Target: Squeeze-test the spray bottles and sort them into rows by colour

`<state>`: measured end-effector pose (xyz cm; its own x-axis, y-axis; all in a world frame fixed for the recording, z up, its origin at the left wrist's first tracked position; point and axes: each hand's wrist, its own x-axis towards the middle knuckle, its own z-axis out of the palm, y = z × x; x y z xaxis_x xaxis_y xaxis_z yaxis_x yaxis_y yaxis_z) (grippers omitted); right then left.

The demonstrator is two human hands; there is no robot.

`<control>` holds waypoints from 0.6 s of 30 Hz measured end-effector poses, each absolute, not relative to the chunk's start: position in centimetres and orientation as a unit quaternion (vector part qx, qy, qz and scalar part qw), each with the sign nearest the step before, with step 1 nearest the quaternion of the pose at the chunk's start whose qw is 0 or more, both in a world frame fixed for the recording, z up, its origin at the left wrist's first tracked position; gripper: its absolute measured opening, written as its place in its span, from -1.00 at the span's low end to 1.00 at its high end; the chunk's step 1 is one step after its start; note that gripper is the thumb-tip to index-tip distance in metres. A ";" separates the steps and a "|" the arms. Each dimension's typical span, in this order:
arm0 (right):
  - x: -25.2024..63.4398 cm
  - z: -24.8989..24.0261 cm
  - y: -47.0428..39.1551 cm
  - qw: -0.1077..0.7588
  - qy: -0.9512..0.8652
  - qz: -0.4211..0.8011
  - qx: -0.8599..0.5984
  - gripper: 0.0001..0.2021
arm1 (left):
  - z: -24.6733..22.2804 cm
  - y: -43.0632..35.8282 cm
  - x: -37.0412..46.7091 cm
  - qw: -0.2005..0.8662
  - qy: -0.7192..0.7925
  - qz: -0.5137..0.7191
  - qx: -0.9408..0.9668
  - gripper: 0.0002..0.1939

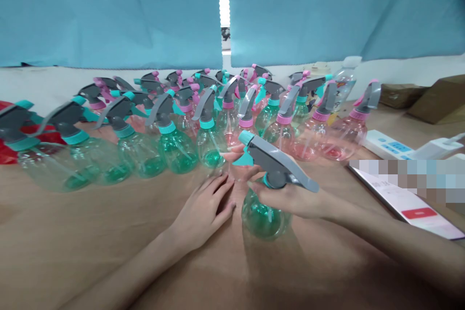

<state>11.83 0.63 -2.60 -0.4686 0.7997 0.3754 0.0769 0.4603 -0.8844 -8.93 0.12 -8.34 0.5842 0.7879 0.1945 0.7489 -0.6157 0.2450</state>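
Observation:
My right hand [296, 197] is wrapped round the neck of a green spray bottle [267, 225], its fingers near the turquoise trigger. The bottle has a grey spray head with a turquoise nozzle and collar, and its round see-through body looks upright. Flat on the table, fingers stretched out and holding nothing, lies my left hand [201, 213], just left of that bottle. Beyond both hands stands a front row of spray bottles: green ones such as this near one [178, 152] to the left, pink ones like this end bottle [345, 140] to the right.
More spray bottles crowd behind the front row. At the right are a phone [395, 193], a white power strip [388, 145] and a brown box [441, 99]. A clear water bottle [345, 80] stands at the back, before a blue curtain [109, 14]. Something red [9, 150] lies far left.

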 end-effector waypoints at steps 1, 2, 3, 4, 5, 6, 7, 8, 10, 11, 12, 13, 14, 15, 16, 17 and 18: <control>11.8 -2.6 0.6 0.425 -0.742 0.425 -0.296 -0.48 | -8.3 0.1 -8.9 0.068 0.434 0.142 0.887 -0.64; 11.8 -2.6 0.6 0.427 -0.742 0.423 -0.297 -0.48 | -8.3 0.1 -8.9 0.068 0.434 0.140 0.887 -0.64; 11.8 -2.7 0.6 0.430 -0.742 0.420 -0.296 -0.49 | -8.3 0.1 -8.9 0.067 0.435 0.138 0.887 -0.63; 11.8 -2.8 0.6 0.433 -0.743 0.417 -0.294 -0.49 | -8.3 0.1 -8.9 0.067 0.436 0.136 0.887 -0.63; 11.8 -2.8 0.7 0.435 -0.744 0.414 -0.292 -0.49 | -8.2 0.1 -8.9 0.067 0.437 0.134 0.887 -0.62; 11.8 -2.9 0.7 0.436 -0.745 0.414 -0.290 -0.48 | -8.2 0.0 -8.9 0.067 0.437 0.133 0.887 -0.61; 11.8 -3.0 0.7 0.434 -0.746 0.415 -0.289 -0.48 | -8.2 0.0 -8.8 0.067 0.438 0.132 0.887 -0.60; 11.8 -3.0 0.8 0.430 -0.747 0.417 -0.290 -0.47 | -8.2 0.0 -8.9 0.067 0.438 0.132 0.887 -0.60; 11.8 -2.9 0.7 0.424 -0.745 0.425 -0.292 -0.46 | -8.2 0.0 -8.9 0.066 0.438 0.133 0.887 -0.62; 11.8 -2.8 0.7 0.424 -0.741 0.430 -0.292 -0.45 | -8.2 0.0 -8.9 0.066 0.438 0.134 0.887 -0.62; 11.8 -2.6 0.6 0.427 -0.737 0.437 -0.290 -0.46 | -8.2 0.0 -8.9 0.066 0.437 0.135 0.887 -0.63; 11.8 -2.4 0.5 0.429 -0.732 0.444 -0.288 -0.46 | -8.2 0.0 -8.9 0.067 0.437 0.136 0.887 -0.62; 11.8 -2.2 0.4 0.430 -0.727 0.451 -0.288 -0.47 | -8.3 0.0 -8.9 0.067 0.436 0.137 0.887 -0.62; 11.8 -2.0 0.3 0.429 -0.723 0.458 -0.288 -0.49 | -8.3 0.0 -8.9 0.067 0.436 0.138 0.887 -0.61; 11.8 -1.9 0.2 0.428 -0.720 0.463 -0.289 -0.50 | -8.3 0.1 -8.9 0.066 0.436 0.139 0.887 -0.61; 11.8 -1.8 0.1 0.427 -0.718 0.469 -0.288 -0.51 | -8.4 0.1 -9.0 0.065 0.436 0.139 0.887 -0.61; 11.8 -1.8 0.1 0.427 -0.716 0.473 -0.286 -0.52 | -8.4 0.1 -9.0 0.065 0.437 0.139 0.886 -0.60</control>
